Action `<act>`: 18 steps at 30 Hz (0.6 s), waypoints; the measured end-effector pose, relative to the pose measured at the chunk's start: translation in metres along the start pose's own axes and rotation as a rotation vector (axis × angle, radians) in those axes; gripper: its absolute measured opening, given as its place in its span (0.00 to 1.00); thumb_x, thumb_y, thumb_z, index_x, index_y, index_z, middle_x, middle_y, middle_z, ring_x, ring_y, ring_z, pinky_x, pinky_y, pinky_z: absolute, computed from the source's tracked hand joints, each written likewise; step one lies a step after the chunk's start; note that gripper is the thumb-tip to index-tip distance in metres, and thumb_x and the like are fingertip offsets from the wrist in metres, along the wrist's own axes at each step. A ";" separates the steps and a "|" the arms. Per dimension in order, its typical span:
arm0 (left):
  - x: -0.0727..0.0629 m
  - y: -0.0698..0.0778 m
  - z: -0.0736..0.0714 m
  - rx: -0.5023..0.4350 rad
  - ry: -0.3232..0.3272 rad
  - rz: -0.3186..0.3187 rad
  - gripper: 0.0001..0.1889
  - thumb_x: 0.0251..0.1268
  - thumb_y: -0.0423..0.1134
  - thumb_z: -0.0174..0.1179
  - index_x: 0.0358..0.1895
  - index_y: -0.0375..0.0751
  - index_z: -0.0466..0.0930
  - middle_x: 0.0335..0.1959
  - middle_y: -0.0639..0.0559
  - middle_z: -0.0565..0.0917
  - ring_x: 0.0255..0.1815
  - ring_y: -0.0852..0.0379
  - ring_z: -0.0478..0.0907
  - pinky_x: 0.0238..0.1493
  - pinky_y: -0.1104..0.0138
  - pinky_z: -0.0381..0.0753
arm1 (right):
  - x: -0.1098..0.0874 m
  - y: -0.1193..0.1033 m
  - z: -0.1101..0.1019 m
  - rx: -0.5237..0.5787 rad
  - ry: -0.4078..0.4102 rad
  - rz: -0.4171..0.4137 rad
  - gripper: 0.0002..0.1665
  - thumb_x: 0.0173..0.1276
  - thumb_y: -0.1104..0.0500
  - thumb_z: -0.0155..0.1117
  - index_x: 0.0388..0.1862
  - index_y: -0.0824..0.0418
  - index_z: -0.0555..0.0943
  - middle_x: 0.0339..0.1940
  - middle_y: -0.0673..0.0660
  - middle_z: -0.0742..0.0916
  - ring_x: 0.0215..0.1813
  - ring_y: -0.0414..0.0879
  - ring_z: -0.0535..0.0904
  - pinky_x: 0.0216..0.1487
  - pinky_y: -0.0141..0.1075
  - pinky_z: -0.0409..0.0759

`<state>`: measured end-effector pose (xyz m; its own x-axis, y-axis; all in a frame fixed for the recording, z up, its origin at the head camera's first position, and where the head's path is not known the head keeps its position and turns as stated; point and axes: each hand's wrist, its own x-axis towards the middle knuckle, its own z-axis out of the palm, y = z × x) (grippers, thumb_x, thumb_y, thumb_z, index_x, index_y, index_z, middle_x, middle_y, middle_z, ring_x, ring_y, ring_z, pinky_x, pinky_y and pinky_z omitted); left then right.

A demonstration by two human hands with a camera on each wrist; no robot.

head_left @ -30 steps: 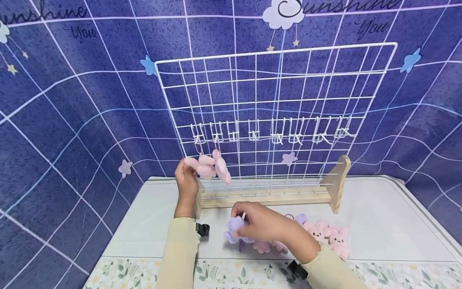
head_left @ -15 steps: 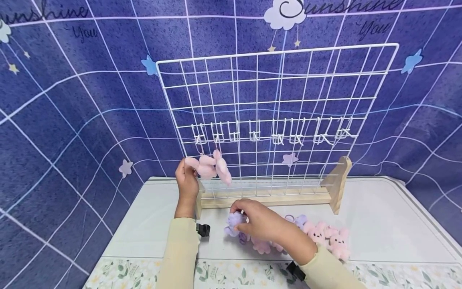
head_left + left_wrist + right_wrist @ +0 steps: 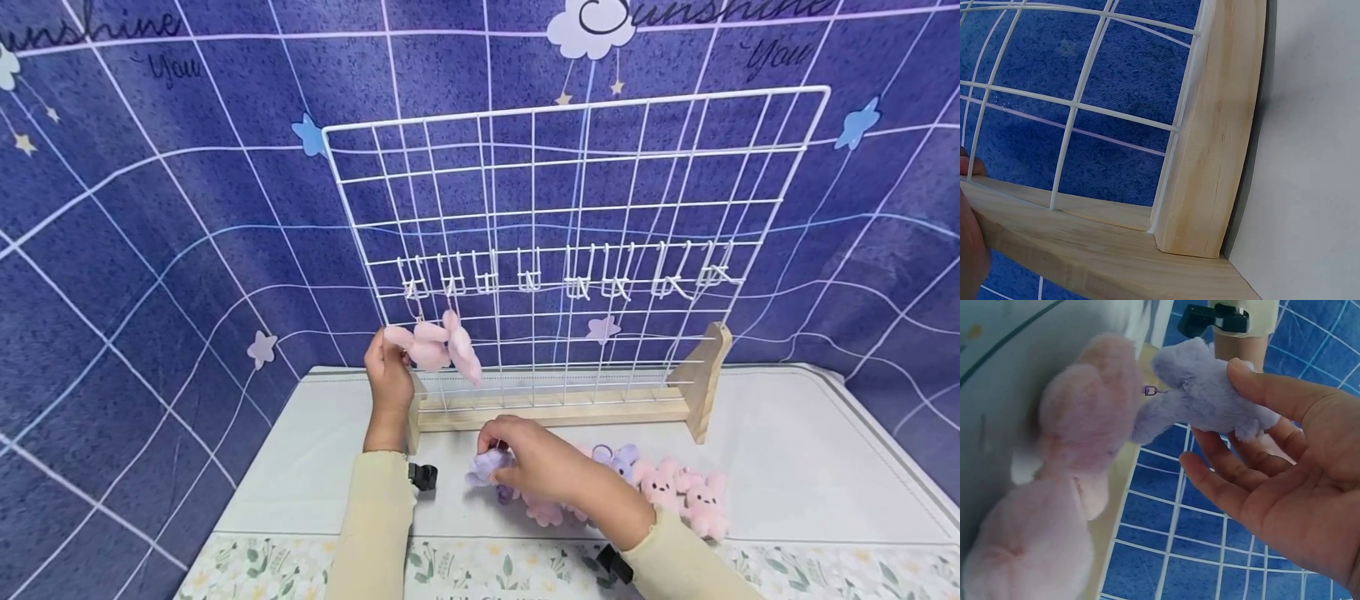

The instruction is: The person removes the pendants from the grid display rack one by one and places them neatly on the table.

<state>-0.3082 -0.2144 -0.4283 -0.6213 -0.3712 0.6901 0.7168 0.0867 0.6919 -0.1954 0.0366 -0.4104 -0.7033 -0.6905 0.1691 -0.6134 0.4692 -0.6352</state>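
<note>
My right hand (image 3: pixel 543 458) pinches a small purple plush keychain (image 3: pixel 1210 394) between thumb and fingers, low over the table in front of the rack. A purple clasp (image 3: pixel 1152 391) sticks out from the plush in the right wrist view. At the rack's left end, my left hand (image 3: pixel 390 383) grips the wooden stand (image 3: pixel 1085 250), with thumb and a fingertip on either side of the wood in the left wrist view. Two pink plush keychains (image 3: pixel 429 354) hang from the leftmost hooks, partly covering the left fingers.
The white wire grid rack (image 3: pixel 532 200) carries a row of white hooks (image 3: pixel 577 287). Right of and beneath the right hand lie several pink plush keychains (image 3: pixel 705 500) and another purple plush keychain (image 3: pixel 624 461) on the white table (image 3: pixel 787 467).
The purple plush in my right hand has tilted and turned slightly between the fingers. My left hand and the rack stay where they were.
</note>
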 end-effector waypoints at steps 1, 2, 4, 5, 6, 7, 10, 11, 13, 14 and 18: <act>0.000 0.000 0.000 0.001 0.000 -0.002 0.19 0.80 0.29 0.45 0.31 0.56 0.78 0.23 0.64 0.72 0.22 0.64 0.65 0.25 0.78 0.66 | 0.000 0.001 0.001 0.005 -0.009 -0.001 0.16 0.63 0.67 0.76 0.43 0.53 0.81 0.44 0.45 0.84 0.47 0.38 0.78 0.56 0.35 0.82; 0.000 0.000 0.000 -0.001 0.000 -0.003 0.20 0.80 0.29 0.45 0.31 0.56 0.78 0.23 0.63 0.72 0.22 0.64 0.65 0.25 0.78 0.65 | 0.000 0.002 0.001 0.003 -0.016 -0.005 0.16 0.63 0.67 0.76 0.43 0.52 0.81 0.43 0.45 0.84 0.47 0.37 0.78 0.55 0.34 0.81; 0.000 0.001 0.000 -0.004 -0.001 -0.007 0.20 0.80 0.29 0.44 0.31 0.56 0.78 0.23 0.62 0.71 0.22 0.65 0.65 0.25 0.78 0.65 | 0.000 0.004 0.003 -0.001 -0.026 -0.022 0.16 0.62 0.68 0.77 0.43 0.52 0.81 0.42 0.45 0.83 0.45 0.37 0.76 0.53 0.32 0.80; 0.001 0.001 0.000 -0.007 -0.002 -0.009 0.20 0.80 0.29 0.44 0.31 0.56 0.78 0.22 0.62 0.71 0.22 0.65 0.65 0.25 0.78 0.65 | 0.000 0.005 0.003 -0.006 -0.029 -0.030 0.17 0.61 0.68 0.77 0.43 0.53 0.82 0.41 0.45 0.83 0.45 0.37 0.76 0.52 0.31 0.79; 0.001 0.001 0.000 -0.007 -0.002 -0.009 0.19 0.80 0.30 0.45 0.31 0.56 0.78 0.22 0.61 0.71 0.22 0.65 0.65 0.24 0.78 0.65 | 0.000 0.006 0.004 -0.014 -0.031 -0.038 0.17 0.61 0.68 0.78 0.42 0.53 0.82 0.41 0.45 0.83 0.44 0.37 0.75 0.51 0.31 0.79; 0.001 0.001 0.000 -0.010 -0.003 -0.011 0.19 0.80 0.30 0.45 0.31 0.56 0.77 0.22 0.61 0.70 0.22 0.65 0.64 0.24 0.78 0.65 | 0.000 0.006 0.005 -0.023 -0.031 -0.046 0.17 0.60 0.68 0.78 0.42 0.53 0.82 0.40 0.45 0.83 0.44 0.36 0.75 0.50 0.30 0.78; 0.001 0.000 0.000 -0.012 -0.004 -0.008 0.18 0.80 0.32 0.46 0.31 0.57 0.78 0.22 0.61 0.70 0.22 0.65 0.64 0.24 0.78 0.65 | 0.000 0.008 0.008 -0.048 -0.034 -0.060 0.18 0.56 0.69 0.80 0.39 0.53 0.82 0.39 0.46 0.81 0.43 0.36 0.74 0.48 0.29 0.78; 0.001 0.000 0.000 -0.014 -0.004 -0.007 0.18 0.80 0.32 0.46 0.31 0.56 0.78 0.22 0.61 0.70 0.22 0.65 0.64 0.24 0.78 0.65 | 0.000 0.009 0.009 -0.056 -0.037 -0.063 0.19 0.55 0.70 0.80 0.38 0.53 0.82 0.39 0.46 0.81 0.43 0.36 0.74 0.48 0.29 0.78; 0.001 0.000 -0.001 -0.015 -0.004 -0.003 0.17 0.80 0.33 0.47 0.32 0.57 0.78 0.22 0.63 0.71 0.22 0.65 0.64 0.25 0.78 0.65 | 0.000 0.012 0.012 -0.072 -0.050 -0.063 0.19 0.53 0.71 0.81 0.36 0.53 0.81 0.38 0.46 0.80 0.42 0.36 0.73 0.47 0.28 0.77; 0.000 0.000 -0.001 -0.014 -0.004 -0.001 0.17 0.80 0.33 0.47 0.32 0.57 0.79 0.23 0.64 0.71 0.22 0.65 0.64 0.25 0.78 0.65 | 0.000 0.013 0.013 -0.078 -0.058 -0.062 0.20 0.53 0.71 0.81 0.35 0.53 0.81 0.38 0.46 0.80 0.42 0.36 0.73 0.48 0.28 0.77; 0.000 -0.001 0.000 -0.010 -0.007 -0.004 0.17 0.79 0.32 0.47 0.32 0.57 0.79 0.23 0.66 0.72 0.22 0.68 0.65 0.25 0.78 0.65 | 0.000 0.017 0.018 -0.095 -0.083 -0.044 0.22 0.51 0.72 0.82 0.32 0.52 0.80 0.37 0.44 0.79 0.42 0.35 0.72 0.48 0.27 0.76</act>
<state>-0.3091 -0.2151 -0.4289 -0.6263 -0.3655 0.6886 0.7174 0.0757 0.6926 -0.1997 0.0350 -0.4346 -0.6456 -0.7525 0.1298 -0.6768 0.4852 -0.5537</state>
